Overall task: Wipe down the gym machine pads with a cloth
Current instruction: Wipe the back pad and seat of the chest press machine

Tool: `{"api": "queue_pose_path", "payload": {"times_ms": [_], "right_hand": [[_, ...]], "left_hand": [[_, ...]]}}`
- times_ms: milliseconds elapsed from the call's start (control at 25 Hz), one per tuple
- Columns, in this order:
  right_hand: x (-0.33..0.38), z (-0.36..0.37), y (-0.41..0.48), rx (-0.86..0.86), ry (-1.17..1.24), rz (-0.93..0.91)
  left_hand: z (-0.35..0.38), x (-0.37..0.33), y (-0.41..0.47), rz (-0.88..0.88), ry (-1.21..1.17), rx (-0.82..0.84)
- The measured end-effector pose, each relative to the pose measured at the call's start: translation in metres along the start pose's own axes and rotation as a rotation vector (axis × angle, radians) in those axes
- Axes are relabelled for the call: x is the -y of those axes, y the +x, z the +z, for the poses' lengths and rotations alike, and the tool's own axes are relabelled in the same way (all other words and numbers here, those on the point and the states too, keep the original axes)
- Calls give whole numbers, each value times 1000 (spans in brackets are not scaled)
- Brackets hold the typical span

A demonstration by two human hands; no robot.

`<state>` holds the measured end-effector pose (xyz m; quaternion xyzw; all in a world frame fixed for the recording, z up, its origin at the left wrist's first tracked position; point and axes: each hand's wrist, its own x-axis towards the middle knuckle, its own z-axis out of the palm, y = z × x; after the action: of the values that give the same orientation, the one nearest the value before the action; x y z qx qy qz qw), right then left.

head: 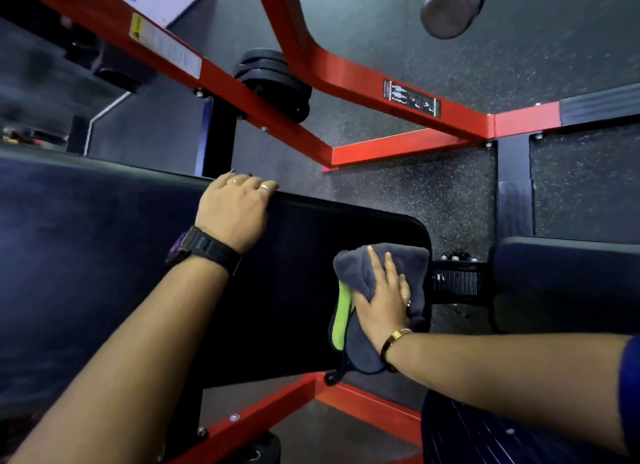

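Wiping under way: the right hand (381, 302), fingers flat, presses the cloth (360, 266) onto the right end of the long black pad (138, 256) while the left hand (235, 209) grips its far edge; the next stroke likely calls for a firm sweep leftward.

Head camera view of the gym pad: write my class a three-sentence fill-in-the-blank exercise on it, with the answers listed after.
1. The right hand presses a grey and ____ cloth flat on the black pad.
2. The left hand grips the top edge of the ____, not the cloth.
3. The machine's frame is painted ____.
Missing words: green; pad; red.
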<state>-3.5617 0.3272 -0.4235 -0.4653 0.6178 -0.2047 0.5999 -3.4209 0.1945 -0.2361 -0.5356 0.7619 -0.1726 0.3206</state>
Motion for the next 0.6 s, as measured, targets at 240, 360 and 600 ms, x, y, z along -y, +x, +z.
{"api": "queue_pose_path", "payload": {"times_ms": [240,360,600], "right_hand": [[-23,-16,4,64,-184,-151],[-19,-17,2,52,-164,-106],[-16,-10,-16,25,-513,-796]], "left_hand": [[12,-14,-22,-26,9,-3],[24,-37,-39,-24,45,-8],[30,-46,-50,-26,71,-109]]}}
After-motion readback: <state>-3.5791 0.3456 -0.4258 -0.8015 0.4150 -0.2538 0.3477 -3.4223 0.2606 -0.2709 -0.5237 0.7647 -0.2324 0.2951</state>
